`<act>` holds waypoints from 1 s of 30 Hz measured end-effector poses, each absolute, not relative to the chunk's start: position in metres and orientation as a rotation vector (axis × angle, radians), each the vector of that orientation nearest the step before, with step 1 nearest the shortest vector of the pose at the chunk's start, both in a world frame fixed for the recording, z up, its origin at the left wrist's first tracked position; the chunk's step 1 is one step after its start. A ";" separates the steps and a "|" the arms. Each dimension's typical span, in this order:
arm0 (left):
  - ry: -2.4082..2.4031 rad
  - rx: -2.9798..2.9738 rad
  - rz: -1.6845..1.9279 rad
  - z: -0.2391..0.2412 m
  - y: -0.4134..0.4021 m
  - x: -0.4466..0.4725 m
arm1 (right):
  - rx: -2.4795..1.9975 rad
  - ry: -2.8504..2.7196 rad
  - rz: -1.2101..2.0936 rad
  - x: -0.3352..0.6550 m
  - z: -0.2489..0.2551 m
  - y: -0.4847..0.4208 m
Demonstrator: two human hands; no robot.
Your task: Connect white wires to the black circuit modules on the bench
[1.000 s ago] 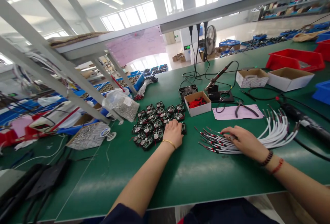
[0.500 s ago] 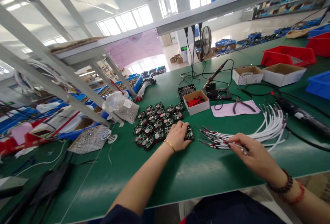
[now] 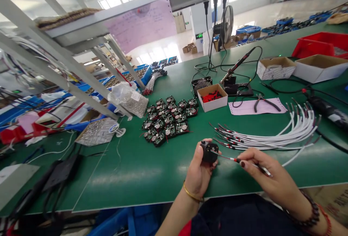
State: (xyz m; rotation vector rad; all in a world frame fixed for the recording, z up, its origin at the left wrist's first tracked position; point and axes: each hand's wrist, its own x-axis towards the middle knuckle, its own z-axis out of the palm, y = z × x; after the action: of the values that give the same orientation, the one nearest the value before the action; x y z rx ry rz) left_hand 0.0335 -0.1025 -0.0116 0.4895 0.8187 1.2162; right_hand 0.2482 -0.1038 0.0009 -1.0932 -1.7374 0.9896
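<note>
My left hand (image 3: 199, 172) is closed around a small black circuit module (image 3: 209, 150), held up near the table's front edge. My right hand (image 3: 268, 172) pinches one white cable (image 3: 292, 158) by its red-marked end, and the cable's tip touches the module. Behind the hands lies a fanned bundle of white cables (image 3: 274, 138) with red and black ends. A cluster of several black circuit modules (image 3: 168, 123) sits left of the bundle on the green table (image 3: 141, 170).
A small cardboard box of red parts (image 3: 212, 98), a soldering iron on its stand (image 3: 236, 78), pliers on a pink sheet (image 3: 258, 106) and a black tool (image 3: 327, 111) lie behind. Open boxes (image 3: 318, 67) and a red bin (image 3: 320, 44) stand far right. Bags of parts (image 3: 127, 103) lie left.
My left hand lifted one module from the cluster and brought it toward me. My right hand drew one cable out of the bundle and brought its end to the module.
</note>
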 end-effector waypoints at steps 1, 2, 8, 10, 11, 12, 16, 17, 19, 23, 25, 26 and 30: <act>0.805 0.479 1.216 -0.011 -0.104 0.034 | -1.096 -1.735 1.014 0.247 0.001 -0.103; 0.801 0.486 1.213 -0.010 -0.105 0.035 | -1.097 -1.734 1.032 0.247 0.001 -0.103; 0.860 0.632 1.219 -0.011 -0.107 0.032 | -1.136 -1.748 1.025 0.246 0.001 -0.102; 0.999 0.818 1.222 -0.011 -0.108 0.029 | -1.162 -1.773 1.009 0.247 0.002 -0.102; 1.086 0.937 1.215 -0.010 -0.109 0.027 | -1.175 -1.791 0.990 0.247 0.003 -0.101; 1.163 1.053 1.197 -0.010 -0.110 0.027 | -1.185 -1.812 0.967 0.247 0.004 -0.101; 1.173 1.206 1.089 -0.010 -0.116 0.032 | -1.146 -1.888 0.899 0.241 0.004 -0.098; 1.130 1.165 1.077 -0.012 -0.117 0.034 | -1.120 -1.899 0.887 0.239 0.004 -0.097; 1.070 1.053 1.072 -0.016 -0.120 0.039 | -1.070 -1.915 0.834 0.236 0.003 -0.096; 1.042 0.922 1.056 -0.021 -0.122 0.044 | -1.013 -1.964 0.679 0.233 0.003 -0.096; 1.045 0.908 1.043 -0.022 -0.123 0.044 | -0.998 -2.001 0.619 0.233 0.001 -0.096; 1.050 0.910 1.036 -0.021 -0.123 0.044 | -0.990 -2.019 0.587 0.233 0.000 -0.096; 1.097 1.033 1.042 -0.015 -0.123 0.043 | -0.997 -2.059 0.465 0.229 -0.001 -0.098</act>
State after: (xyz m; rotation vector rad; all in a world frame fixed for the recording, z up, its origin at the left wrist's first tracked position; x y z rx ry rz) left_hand 0.0435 -0.1230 -0.0153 1.0327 1.0969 1.0418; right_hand 0.2294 -0.0981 -0.0014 -0.9975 -2.0586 0.4655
